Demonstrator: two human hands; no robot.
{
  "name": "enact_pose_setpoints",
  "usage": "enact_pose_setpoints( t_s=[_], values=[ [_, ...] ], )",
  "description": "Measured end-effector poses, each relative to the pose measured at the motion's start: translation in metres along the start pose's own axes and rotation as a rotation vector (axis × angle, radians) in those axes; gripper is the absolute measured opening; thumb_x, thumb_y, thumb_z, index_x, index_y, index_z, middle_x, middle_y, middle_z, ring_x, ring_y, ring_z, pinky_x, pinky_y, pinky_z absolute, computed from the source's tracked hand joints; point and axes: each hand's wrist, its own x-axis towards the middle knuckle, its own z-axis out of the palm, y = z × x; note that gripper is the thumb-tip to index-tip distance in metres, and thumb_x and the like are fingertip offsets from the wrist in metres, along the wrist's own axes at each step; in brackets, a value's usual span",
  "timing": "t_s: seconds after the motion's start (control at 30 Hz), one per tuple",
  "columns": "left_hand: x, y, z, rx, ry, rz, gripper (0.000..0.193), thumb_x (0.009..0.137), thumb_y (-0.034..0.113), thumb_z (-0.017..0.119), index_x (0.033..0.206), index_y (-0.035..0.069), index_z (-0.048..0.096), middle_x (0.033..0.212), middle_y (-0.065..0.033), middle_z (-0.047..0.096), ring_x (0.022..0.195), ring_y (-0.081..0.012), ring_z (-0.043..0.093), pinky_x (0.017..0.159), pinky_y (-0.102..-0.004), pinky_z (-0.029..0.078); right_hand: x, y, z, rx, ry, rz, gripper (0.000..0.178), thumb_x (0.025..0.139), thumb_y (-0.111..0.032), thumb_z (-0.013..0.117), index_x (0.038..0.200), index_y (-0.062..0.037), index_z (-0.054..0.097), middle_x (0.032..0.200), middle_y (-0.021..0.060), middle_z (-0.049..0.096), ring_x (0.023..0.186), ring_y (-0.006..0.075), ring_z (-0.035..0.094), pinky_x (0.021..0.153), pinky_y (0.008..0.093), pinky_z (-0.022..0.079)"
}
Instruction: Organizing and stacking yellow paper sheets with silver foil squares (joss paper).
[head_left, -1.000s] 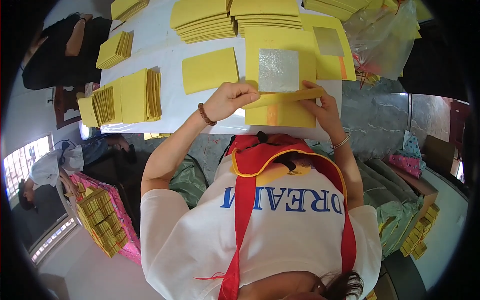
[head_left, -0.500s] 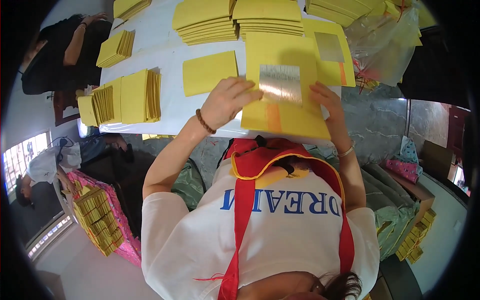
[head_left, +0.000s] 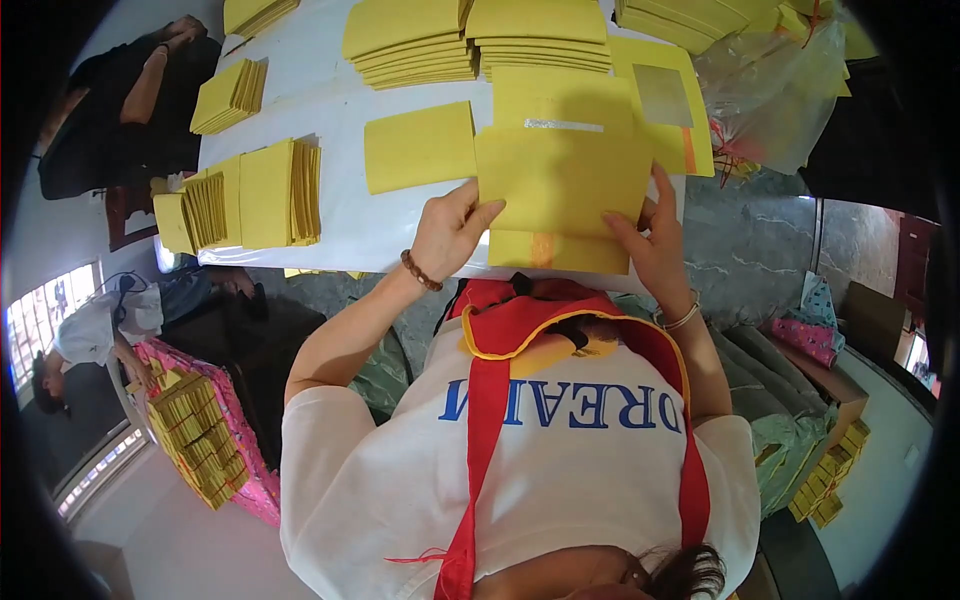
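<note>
In front of me, my left hand (head_left: 452, 228) and my right hand (head_left: 652, 232) grip a folded yellow paper sheet (head_left: 562, 175) by its left and right sides. Each thumb lies on top, with fingers at or behind the edge. Beneath it lies another yellow sheet (head_left: 562, 92), of which a thin strip of silver foil (head_left: 563, 125) and a bit of an orange stripe (head_left: 541, 248) show; the rest is covered. A folded yellow piece (head_left: 420, 147) lies just beyond my left hand. To the right is a yellow sheet with a silver rectangle (head_left: 663, 95).
Stacks of folded yellow paper (head_left: 405, 45) stand at the back of the white table (head_left: 340, 120), and bundles (head_left: 282, 192) stand at its left. A clear plastic bag (head_left: 770, 95) sits at the right. Two other people are on the left, one in black (head_left: 130, 120), one in white (head_left: 110, 325).
The sheet with its silver rectangle fully showing is now mostly covered by a folded yellow sheet. Both hands have moved down toward me along the sides.
</note>
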Motion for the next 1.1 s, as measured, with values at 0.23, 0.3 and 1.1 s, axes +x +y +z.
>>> enact_pose_setpoints(
  t_s=[0.23,0.3,1.1],
  values=[
    [0.008,-0.024,0.016,-0.459,0.059,-0.205,0.016,0.086,0.01,0.06,0.097,0.0,0.053,0.056,0.0014,0.047,0.051,-0.0053,0.036,0.046,-0.0234,0.031,0.012,0.007,-0.002,-0.294,-0.084,0.001,0.039,0.081,-0.018,0.066,0.118,-0.0075,0.058,0.081,0.009,0.065,0.06,0.0097,0.051,0.056,0.0241,0.042],
    [0.01,-0.017,0.017,-0.521,0.043,-0.223,0.021,0.086,0.008,0.059,0.103,0.001,0.049,0.057,0.0026,0.047,0.051,-0.0044,0.036,0.046,-0.0225,0.03,0.013,0.019,-0.002,-0.259,-0.074,0.014,0.038,0.081,-0.017,0.065,0.117,-0.008,0.059,0.075,0.0082,0.063,0.059,0.009,0.05,0.056,0.0239,0.042],
    [0.035,0.039,0.042,0.628,0.05,0.561,0.054,0.078,0.028,0.066,0.124,0.007,0.049,0.128,-0.017,0.042,0.12,-0.038,0.036,0.097,-0.0471,0.031,0.013,0.022,0.009,-0.223,0.038,-0.051,0.037,0.079,-0.016,0.064,0.115,-0.0051,0.061,0.08,0.0156,0.065,0.062,0.0151,0.057,0.059,0.0289,0.045]
  ],
)
